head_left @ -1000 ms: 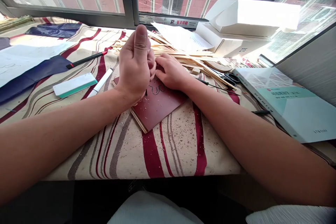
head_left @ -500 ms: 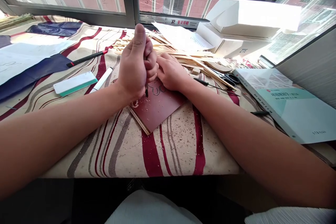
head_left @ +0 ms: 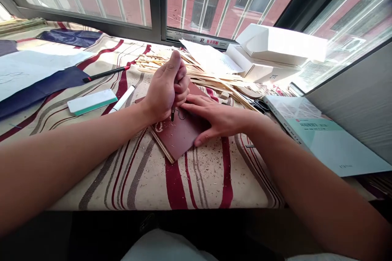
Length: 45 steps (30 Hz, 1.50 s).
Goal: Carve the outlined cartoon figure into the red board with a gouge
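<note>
My left hand (head_left: 167, 83) is a fist with the thumb on top, wrapped round an upright carving tool. Only the dark lower end of the carving tool (head_left: 172, 115) shows beneath the fist, at the face of a reddish-brown board (head_left: 180, 140); its handle is hidden. Curled outlines and a pale cut curl mark the board around the tip, and small wood shavings lie on it. My right hand (head_left: 211, 116) rests flat on the board's right side, fingers spread toward the left fist and thumb near the front right edge.
A white-and-green block (head_left: 92, 102), a white marker (head_left: 122, 98) and a black-red pen (head_left: 105, 74) lie left. Behind are wood strips (head_left: 196, 74) and a white box (head_left: 269, 71). Scissors (head_left: 260, 105) and a book (head_left: 330, 134) lie right. Crumbs dot the striped cloth (head_left: 147, 195).
My right hand has turned and slid toward the front right of the board, its fingers now spread flat. My left fist stays in place round the carving tool. The camera view has tilted slightly.
</note>
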### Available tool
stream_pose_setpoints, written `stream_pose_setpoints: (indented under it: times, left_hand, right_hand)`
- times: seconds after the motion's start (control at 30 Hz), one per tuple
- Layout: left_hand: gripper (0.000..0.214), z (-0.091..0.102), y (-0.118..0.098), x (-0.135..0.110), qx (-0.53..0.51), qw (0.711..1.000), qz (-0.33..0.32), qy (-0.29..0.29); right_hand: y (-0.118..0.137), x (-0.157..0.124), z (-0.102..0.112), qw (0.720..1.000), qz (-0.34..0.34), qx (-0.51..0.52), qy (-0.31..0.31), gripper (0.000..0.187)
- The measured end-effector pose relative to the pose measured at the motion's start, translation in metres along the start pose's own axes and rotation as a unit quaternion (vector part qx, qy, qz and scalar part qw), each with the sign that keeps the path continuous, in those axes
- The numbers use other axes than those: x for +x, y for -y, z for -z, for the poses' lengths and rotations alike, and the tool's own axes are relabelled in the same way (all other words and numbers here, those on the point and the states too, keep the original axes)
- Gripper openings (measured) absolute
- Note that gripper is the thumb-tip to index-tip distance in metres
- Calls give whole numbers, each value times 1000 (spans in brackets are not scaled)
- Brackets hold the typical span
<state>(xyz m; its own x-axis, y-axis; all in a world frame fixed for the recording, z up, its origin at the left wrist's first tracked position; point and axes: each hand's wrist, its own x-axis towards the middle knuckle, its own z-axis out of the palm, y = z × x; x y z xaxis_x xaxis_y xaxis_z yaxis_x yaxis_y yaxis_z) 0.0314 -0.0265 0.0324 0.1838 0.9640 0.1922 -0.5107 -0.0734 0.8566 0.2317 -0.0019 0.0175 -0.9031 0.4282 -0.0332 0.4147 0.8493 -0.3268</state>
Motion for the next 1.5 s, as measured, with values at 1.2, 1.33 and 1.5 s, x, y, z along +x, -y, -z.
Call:
stream_pose_setpoints:
  times: [1.2, 1.33, 1.5]
  left_hand:
    - [55, 14, 5, 11, 50, 997, -42, -29]
    - [55, 18, -5, 19, 49, 996, 68, 35]
    - [55, 14, 0, 13, 46, 999, 10, 9]
  right_hand:
    - [3, 12, -24, 995, -8, -70, -64, 122]
    - [-2, 12, -26, 994, 8, -64, -83, 116]
    - [-5, 12, -27, 995, 19, -57, -82, 116]
